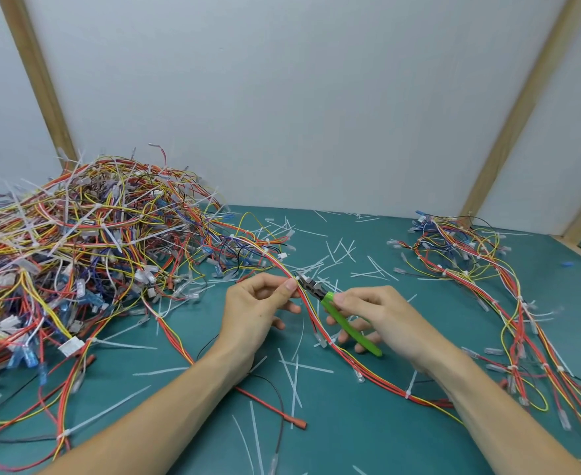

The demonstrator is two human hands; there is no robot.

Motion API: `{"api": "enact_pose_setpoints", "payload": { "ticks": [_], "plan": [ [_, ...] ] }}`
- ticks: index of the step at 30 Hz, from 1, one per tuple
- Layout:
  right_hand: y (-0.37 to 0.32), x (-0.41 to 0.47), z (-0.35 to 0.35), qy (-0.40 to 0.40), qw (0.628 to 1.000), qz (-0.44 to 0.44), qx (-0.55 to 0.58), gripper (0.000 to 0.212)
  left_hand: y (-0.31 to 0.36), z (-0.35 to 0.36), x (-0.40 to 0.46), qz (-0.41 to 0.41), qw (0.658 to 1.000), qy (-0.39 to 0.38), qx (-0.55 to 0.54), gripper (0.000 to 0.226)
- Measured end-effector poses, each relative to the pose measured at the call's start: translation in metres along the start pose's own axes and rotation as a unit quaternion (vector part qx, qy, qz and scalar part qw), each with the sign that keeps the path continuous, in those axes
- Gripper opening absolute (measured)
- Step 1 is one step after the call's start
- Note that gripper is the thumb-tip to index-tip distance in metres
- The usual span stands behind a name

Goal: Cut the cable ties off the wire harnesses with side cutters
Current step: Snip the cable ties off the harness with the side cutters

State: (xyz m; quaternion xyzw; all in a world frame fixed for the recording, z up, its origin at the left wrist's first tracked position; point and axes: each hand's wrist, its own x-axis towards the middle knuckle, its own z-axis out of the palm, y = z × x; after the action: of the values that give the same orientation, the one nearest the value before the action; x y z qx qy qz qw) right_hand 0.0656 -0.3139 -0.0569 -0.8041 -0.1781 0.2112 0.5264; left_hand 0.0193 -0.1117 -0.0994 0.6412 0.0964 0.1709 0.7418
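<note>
Green mat covers the desk (367,440), backed by white wall panels with wooden battens. Large tangled heap of wires (76,252), left and rear, many white ties among them. Smaller bundle of wires (481,269), right, trailing toward the near edge. Cut tie scraps (295,368), white, scattered across the middle. One wire harness (319,323), red and yellow strands, long axis running from far left down to near right, passing between the two hands. Left hand (258,310) pinches the harness at thumb and forefinger. Right hand (378,313) grips the green handles of the side cutters (340,313), whose nose points up and left to the pinch, just beside the left thumb. Cable tie at the blades: too small to make out; whether the blades have closed on it cannot be told. Next visible tie (323,342) sits lower on the harness, nearer the right hand.
</note>
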Motion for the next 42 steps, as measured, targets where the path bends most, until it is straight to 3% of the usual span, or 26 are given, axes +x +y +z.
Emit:
{"api": "enact_pose_setpoints", "payload": {
  "ticks": [9, 19, 32, 42],
  "plan": [
    [0.001, -0.003, 0.006, 0.079, 0.99, -0.071, -0.097, 0.038, 0.0, -0.001, 0.0, -0.006, 1.0, -0.009, 0.005, 0.016],
    [-0.001, -0.003, 0.011, 0.109, 0.981, -0.077, -0.14, 0.045, -0.001, -0.001, 0.0, -0.003, 1.0, -0.007, 0.003, 0.014],
    [0.003, 0.001, 0.011, 0.127, 0.98, -0.083, -0.132, 0.044, 0.0, 0.0, 0.0, -0.004, 1.0, -0.009, 0.008, 0.014],
    [0.006, 0.008, 0.0, 0.126, 0.99, -0.043, -0.039, 0.043, 0.002, 0.001, 0.0, 0.001, 0.999, 0.023, -0.046, 0.007]
  ]
}}
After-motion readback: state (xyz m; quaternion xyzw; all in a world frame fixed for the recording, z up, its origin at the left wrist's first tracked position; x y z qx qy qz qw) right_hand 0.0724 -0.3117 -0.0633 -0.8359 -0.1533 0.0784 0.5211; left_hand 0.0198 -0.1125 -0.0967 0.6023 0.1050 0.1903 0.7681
